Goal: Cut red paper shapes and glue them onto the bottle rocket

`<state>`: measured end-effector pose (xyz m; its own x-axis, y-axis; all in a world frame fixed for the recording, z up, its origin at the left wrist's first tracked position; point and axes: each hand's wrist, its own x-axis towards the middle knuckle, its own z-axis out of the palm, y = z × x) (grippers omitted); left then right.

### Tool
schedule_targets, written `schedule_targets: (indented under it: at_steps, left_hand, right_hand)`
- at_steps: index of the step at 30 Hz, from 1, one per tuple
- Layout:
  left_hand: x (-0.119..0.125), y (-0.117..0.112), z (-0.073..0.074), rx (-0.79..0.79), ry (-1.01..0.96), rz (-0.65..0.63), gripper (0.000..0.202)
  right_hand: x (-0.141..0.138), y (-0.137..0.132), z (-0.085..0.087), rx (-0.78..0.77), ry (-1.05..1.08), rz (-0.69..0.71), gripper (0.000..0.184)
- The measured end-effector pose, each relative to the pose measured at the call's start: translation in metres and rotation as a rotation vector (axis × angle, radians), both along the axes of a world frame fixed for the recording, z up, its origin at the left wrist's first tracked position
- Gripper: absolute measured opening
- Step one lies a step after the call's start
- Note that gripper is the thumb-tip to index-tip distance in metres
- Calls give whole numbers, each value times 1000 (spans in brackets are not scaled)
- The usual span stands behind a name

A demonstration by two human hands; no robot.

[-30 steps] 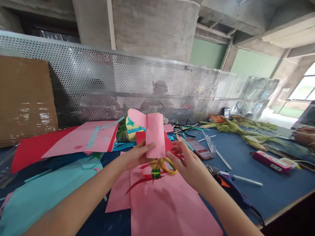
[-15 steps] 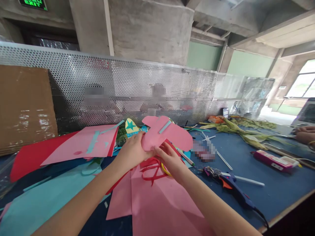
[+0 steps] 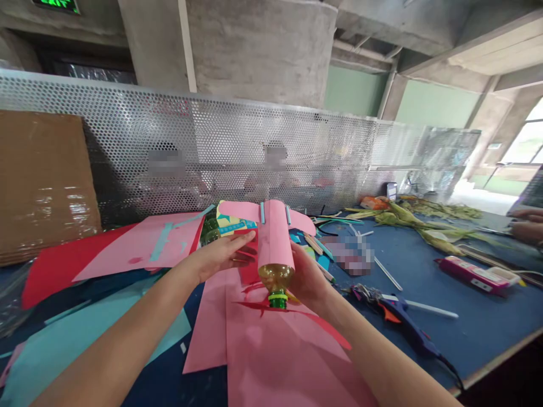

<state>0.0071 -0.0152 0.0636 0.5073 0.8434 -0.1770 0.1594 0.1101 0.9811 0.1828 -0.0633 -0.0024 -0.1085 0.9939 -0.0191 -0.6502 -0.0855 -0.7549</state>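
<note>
A plastic bottle wrapped in pink paper is held in mid-view, its green cap pointing toward me. Pink paper wings stick out from its sides, each with a light blue strip near the body. Thin red paper blades spread out at the cap. My right hand grips the bottle's right side, fingers partly hidden behind it. Just left of the bottle, my left hand is open with its fingers apart. Large pink sheets lie beneath.
On the right lie a blue glue gun, white glue sticks, a purple box and corn husks. Pink paper and light blue paper cover the left. A perforated metal screen stands behind; another person's hand is far right.
The winged bottle has turned so its capped end and red blades face me. My left hand has let go and moved left; my right hand now holds its right side.
</note>
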Motion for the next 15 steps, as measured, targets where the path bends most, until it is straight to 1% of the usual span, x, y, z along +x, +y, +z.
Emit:
schedule_targets:
  at_steps: [2,5,9,12,15]
  left_hand:
    - [0,6,-6,-63,-60,-15,55]
    - [-1,9,-12,-91,-134,-48,49]
    - [1,6,-14,-77,-176,-97,41]
    - [3,3,-14,-71,-157,-78,44]
    - [5,1,-13,-81,-136,-63,50]
  right_hand:
    - [-3,-2,0,-14,8,39,32]
    - [-5,-5,-1,-19,11,68,33]
    - [-6,-8,-2,-71,-8,42,33]
    - [-6,-9,-2,-78,1,18,38]
    - [-6,-6,-5,-43,-21,-44,46]
